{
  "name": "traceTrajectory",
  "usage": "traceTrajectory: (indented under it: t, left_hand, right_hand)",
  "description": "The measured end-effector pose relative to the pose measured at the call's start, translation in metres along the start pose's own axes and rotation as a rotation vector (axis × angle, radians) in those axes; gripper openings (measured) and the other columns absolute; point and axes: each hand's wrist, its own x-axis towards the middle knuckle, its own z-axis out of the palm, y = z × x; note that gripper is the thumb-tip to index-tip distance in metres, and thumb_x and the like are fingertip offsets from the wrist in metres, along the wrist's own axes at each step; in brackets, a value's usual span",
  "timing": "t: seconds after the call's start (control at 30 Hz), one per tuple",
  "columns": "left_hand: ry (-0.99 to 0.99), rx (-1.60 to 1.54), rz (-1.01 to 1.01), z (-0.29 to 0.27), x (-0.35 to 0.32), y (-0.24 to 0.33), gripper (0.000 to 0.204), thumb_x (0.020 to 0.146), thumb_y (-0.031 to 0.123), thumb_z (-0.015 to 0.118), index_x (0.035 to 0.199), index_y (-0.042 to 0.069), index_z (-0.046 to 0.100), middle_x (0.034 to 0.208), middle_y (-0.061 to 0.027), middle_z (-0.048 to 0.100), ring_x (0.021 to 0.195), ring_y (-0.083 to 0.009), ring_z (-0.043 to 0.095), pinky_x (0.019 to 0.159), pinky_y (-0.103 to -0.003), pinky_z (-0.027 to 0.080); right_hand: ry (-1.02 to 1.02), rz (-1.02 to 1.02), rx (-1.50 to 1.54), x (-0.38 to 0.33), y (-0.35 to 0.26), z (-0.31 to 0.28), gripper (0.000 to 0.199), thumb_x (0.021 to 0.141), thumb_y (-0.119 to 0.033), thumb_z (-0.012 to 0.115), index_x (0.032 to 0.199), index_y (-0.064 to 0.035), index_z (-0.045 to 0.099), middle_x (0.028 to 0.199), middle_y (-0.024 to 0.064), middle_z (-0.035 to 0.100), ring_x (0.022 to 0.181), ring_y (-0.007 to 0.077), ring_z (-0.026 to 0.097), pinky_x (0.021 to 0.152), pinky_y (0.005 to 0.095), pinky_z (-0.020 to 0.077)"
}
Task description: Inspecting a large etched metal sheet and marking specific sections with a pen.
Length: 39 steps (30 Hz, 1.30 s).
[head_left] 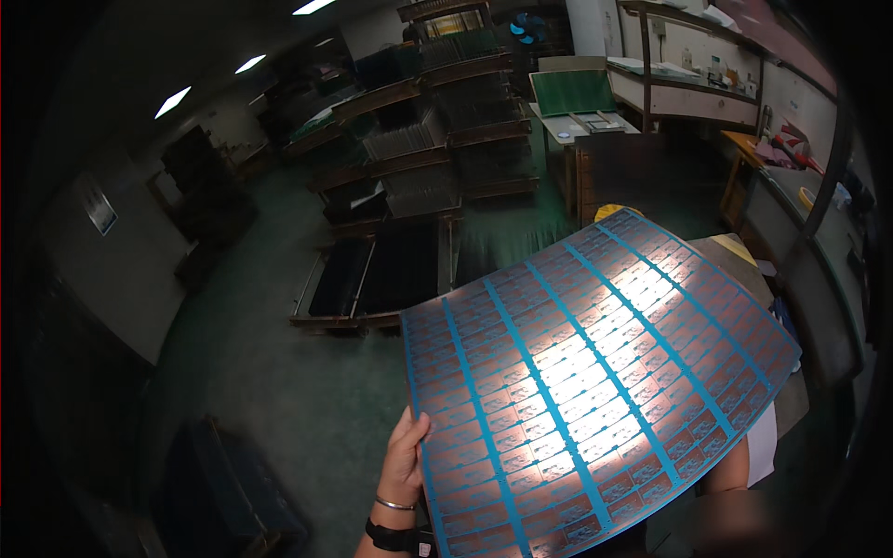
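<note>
Left hand [403, 462] has its grip closed on the edge of a copper circuit panel [502, 358], thumb bent over the rim, other fingers mostly lost behind it. Across on the far side, the right hand is hidden altogether, just its forearm [728, 467] showing, so I cannot tell how that grip stands.

Biggest of all, that panel: tilted up right in front of the body, thin, four-sided, glossy metal striped with flat blue bands between rows of small repeated patterns. White glare bleaches the middle, and the near-left corner runs off the bottom!

Beyond it rise the racks [400, 191], brown-edged and tightly slotted, much of their load swallowed by gloom. Farther right comes the pale-topped counter [555, 125], a flat green board [572, 93] leaning over it. Down to the small stuff: a black wrist strap [391, 537], partly cut off below, and a smooth silvery bangle [393, 504].
</note>
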Motion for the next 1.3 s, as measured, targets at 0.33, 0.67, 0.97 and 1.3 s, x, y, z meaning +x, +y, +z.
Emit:
traceTrajectory:
  t: [0.33, 0.67, 0.97, 1.3]
  left_hand:
    - [0.037, -0.164, 0.027, 0.040, 0.049, -0.065, 0.031, 0.092, 0.007, 0.054, 0.121, 0.014, 0.047, 0.092, 0.0036, 0.054, 0.083, -0.0066, 0.051, 0.083, -0.023, 0.046]
    - [-0.277, 0.187, -0.419, 0.042, 0.080, -0.111, 0.028, 0.094, 0.027, 0.052, 0.116, 0.009, 0.054, 0.102, -0.0053, 0.062, 0.090, -0.0154, 0.062, 0.080, -0.032, 0.053]
    - [0.078, 0.687, -0.129, -0.054, 0.123, -0.098, 0.024, 0.096, 0.020, 0.048, 0.110, 0.003, 0.058, 0.100, -0.0101, 0.065, 0.079, -0.0137, 0.063, 0.068, -0.025, 0.053]
    - [0.123, 1.404, 0.726, -0.060, 0.189, -0.118, 0.016, 0.083, 0.008, 0.053, 0.095, 0.006, 0.063, 0.106, -0.0116, 0.063, 0.105, -0.0314, 0.055, 0.094, -0.039, 0.042]
  right_hand:
    - [0.105, 0.109, 0.101, 0.064, -0.026, 0.177, 0.056, 0.099, -0.046, 0.024, 0.132, -0.0029, 0.038, 0.125, 0.0134, 0.051, 0.112, 0.0249, 0.052, 0.093, 0.0382, 0.0445]
    - [-0.031, -0.110, -0.561, 0.126, -0.093, 0.177, 0.032, 0.093, -0.016, 0.052, 0.118, 0.0038, 0.052, 0.109, 0.0089, 0.059, 0.097, 0.0124, 0.056, 0.087, 0.0256, 0.0411]
    - [-0.082, -0.144, -0.720, 0.155, -0.115, 0.200, 0.034, 0.092, -0.014, 0.052, 0.121, 0.0037, 0.051, 0.108, 0.0085, 0.060, 0.095, 0.0119, 0.056, 0.086, 0.0241, 0.0415]
    - [-0.102, -0.098, -0.834, 0.169, -0.106, 0.237, 0.036, 0.090, -0.012, 0.053, 0.123, 0.0039, 0.051, 0.108, 0.0084, 0.060, 0.096, 0.0120, 0.057, 0.086, 0.0241, 0.0423]
